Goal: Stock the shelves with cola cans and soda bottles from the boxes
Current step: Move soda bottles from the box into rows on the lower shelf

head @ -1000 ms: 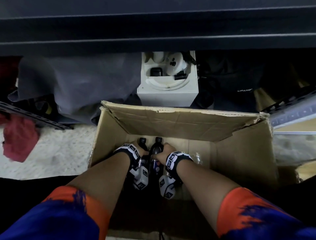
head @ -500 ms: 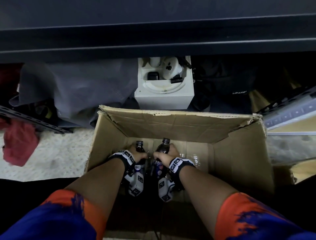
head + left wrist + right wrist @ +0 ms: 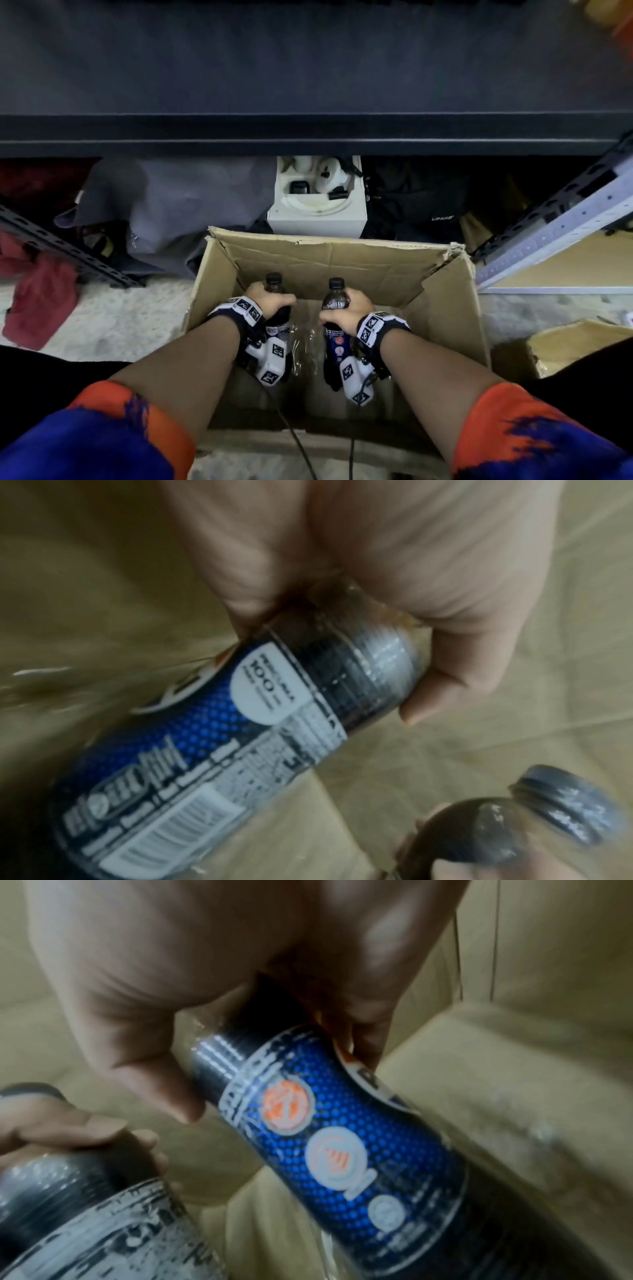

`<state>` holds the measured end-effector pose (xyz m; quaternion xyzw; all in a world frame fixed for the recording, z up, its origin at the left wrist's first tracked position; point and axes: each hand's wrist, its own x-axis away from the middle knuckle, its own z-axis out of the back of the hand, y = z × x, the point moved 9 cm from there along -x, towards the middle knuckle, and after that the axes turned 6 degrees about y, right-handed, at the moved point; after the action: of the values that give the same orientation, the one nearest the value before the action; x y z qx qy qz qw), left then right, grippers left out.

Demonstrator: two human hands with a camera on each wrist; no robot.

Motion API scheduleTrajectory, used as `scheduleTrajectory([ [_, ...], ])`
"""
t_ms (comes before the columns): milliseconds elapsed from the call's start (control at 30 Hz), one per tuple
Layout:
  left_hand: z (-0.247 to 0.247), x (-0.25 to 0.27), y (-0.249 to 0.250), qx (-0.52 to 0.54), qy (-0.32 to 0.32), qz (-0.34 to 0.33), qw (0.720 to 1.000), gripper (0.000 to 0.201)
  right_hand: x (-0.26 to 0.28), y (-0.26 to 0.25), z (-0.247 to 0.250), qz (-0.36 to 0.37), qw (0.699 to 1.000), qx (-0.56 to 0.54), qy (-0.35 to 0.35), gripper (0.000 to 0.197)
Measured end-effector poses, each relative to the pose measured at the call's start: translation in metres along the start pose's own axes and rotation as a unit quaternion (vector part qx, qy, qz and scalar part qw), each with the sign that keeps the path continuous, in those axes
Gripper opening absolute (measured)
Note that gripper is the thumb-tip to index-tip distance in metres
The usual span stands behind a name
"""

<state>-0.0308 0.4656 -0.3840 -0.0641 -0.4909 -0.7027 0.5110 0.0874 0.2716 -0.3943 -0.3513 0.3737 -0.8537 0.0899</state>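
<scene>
Two dark soda bottles with blue labels and black caps are held upright over an open cardboard box. My left hand grips the left bottle round its shoulder; the left wrist view shows that bottle with my fingers curled round its upper part. My right hand grips the right bottle the same way, and the right wrist view shows its blue label. Clear plastic wrap lies in the box between the two bottles.
A dark shelf board runs across the top. Beneath it sit a white box, grey cloth and a black bag. Another shelf's metal rail stands at right, a second cardboard box at lower right, a red cloth at left.
Both hands have risen out of the box with a bottle each and moved apart; the bottles now stand higher and farther from one another.
</scene>
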Motion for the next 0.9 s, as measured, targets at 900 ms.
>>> scheduleTrajectory([
  [900,0.174,0.239,0.296,0.138,-0.014,-0.436,0.889,0.029,0.178,-0.287,0.226,0.388,0.903,-0.178,0.057,0.034],
])
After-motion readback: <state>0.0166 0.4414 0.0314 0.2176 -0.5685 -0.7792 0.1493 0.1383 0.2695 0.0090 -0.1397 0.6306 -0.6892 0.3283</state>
